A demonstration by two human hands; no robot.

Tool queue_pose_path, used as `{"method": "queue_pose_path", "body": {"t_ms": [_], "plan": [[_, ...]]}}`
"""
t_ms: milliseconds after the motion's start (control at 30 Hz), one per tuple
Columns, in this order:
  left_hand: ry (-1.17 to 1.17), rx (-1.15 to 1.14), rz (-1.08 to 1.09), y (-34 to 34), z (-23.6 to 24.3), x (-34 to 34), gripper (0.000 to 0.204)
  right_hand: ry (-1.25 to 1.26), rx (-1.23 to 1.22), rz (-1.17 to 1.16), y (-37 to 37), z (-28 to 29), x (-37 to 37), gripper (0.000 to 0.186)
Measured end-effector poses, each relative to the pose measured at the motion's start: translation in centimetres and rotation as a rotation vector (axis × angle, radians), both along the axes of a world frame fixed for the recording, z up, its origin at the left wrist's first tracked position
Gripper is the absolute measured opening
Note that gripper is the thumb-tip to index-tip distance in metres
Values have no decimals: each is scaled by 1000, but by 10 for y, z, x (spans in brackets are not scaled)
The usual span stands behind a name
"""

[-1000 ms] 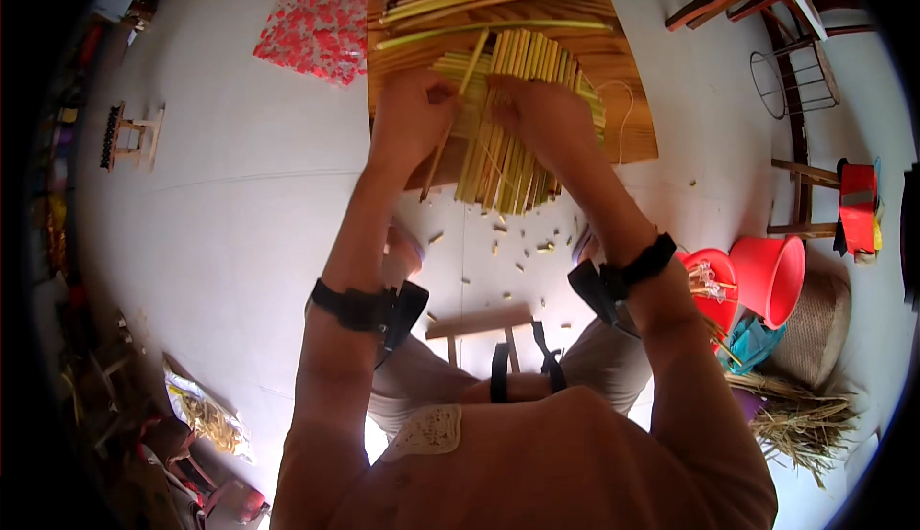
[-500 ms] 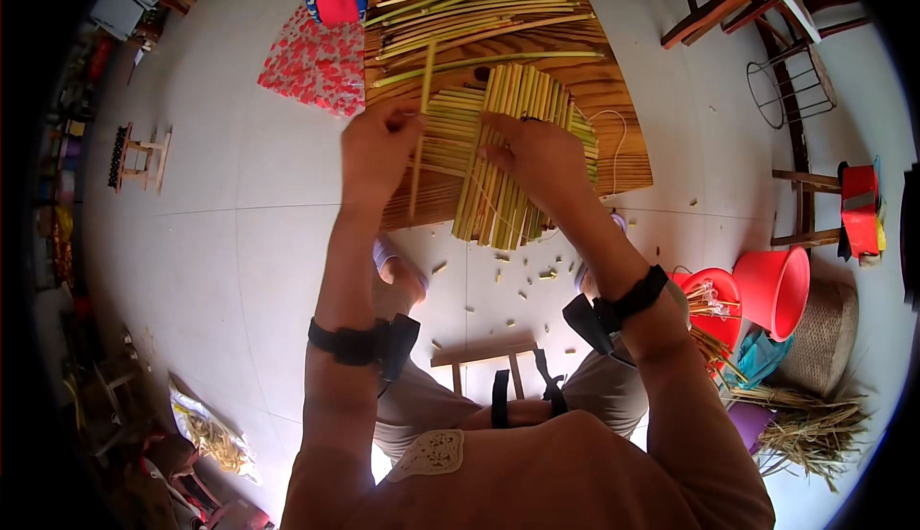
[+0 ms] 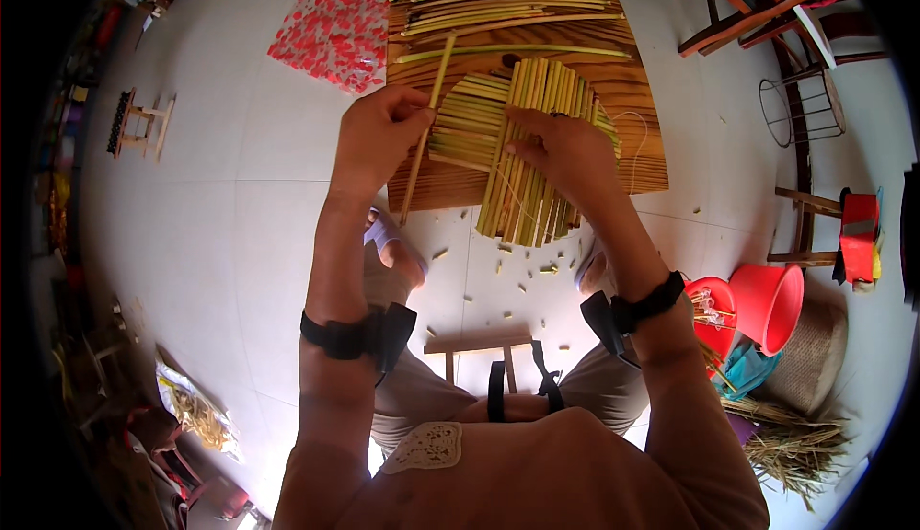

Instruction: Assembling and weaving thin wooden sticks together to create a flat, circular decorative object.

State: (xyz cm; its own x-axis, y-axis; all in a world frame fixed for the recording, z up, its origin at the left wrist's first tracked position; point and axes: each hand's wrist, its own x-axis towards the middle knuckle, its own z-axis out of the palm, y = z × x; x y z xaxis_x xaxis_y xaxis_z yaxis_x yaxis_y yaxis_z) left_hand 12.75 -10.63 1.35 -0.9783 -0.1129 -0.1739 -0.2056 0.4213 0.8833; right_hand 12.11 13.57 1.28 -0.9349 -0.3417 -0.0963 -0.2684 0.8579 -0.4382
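My left hand (image 3: 379, 137) pinches a single long yellow stalk (image 3: 444, 68) upright at the left of a woven piece of cut stalks. My right hand (image 3: 563, 151) grips the stalk piece (image 3: 522, 218), with thumb and forefinger on its vertical row, which lies across a layer of horizontal stalks (image 3: 460, 147). A pale thread runs over the piece and loops on the wooden board (image 3: 642, 175) to its right. Loose long stalks (image 3: 498, 8) lie along the top of the board.
A red-patterned sheet (image 3: 321, 27) lies left of the board. Red buckets (image 3: 771, 310), dry straw (image 3: 795, 453) and chairs (image 3: 728, 17) stand at the right. Cut bits (image 3: 548, 269) litter the floor between my feet. A small wooden rack (image 3: 144, 123) is at the left.
My left hand and the single stalk have moved left, away from the piece. The view has shifted slightly. My right hand stays on the piece.
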Motion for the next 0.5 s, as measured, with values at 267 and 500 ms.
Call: {"method": "queue_pose_path", "body": {"t_ms": [267, 500], "plan": [[48, -80, -125, 43, -22, 5, 25, -23, -23, -31, -3, -1, -1, 42], [188, -301, -161, 67, -23, 3, 23, 26, -37, -2, 0, -3, -1, 42]]}}
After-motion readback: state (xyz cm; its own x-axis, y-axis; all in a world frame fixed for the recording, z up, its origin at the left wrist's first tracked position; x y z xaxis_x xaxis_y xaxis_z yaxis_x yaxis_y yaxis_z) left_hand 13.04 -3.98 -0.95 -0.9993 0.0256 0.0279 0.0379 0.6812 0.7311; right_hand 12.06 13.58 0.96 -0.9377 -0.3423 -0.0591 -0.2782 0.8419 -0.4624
